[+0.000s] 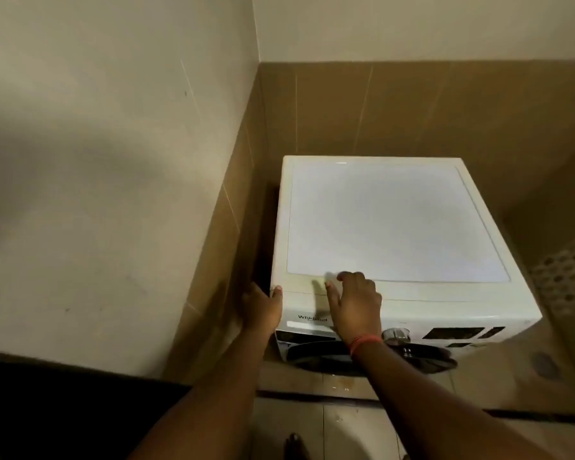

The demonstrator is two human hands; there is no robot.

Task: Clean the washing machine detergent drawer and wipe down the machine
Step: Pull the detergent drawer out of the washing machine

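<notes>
Viewing: head camera looks down on a white front-loading washing machine [395,220] standing in a corner, tan wall tiles [412,104] behind and to its left.
Left arm: reaches forward and slightly rightward, forearm bare.
Left hand [261,308]: set against the machine's front left corner; thumb lies over the top edge, fingers go round the left side into the dark gap by the wall. Grip: grasping the corner of the machine.
Right arm: extends forward from lower right, crossing over the door [316,355]; red thread band [364,341] at the wrist.
Right hand [356,303]: hovers or rests on the front strip of the top, above the brand lettering; fingers loosely spread, forefinger bent. Grip: released, holding nothing. Contact with the top: cannot tell.
Detergent drawer [304,325]: upper left of the front panel, appears pushed in; partly hidden by both hands.
Control knob [395,334]: just right of the right wrist.
Floor [346,423]: pale tiles below the machine.
</notes>
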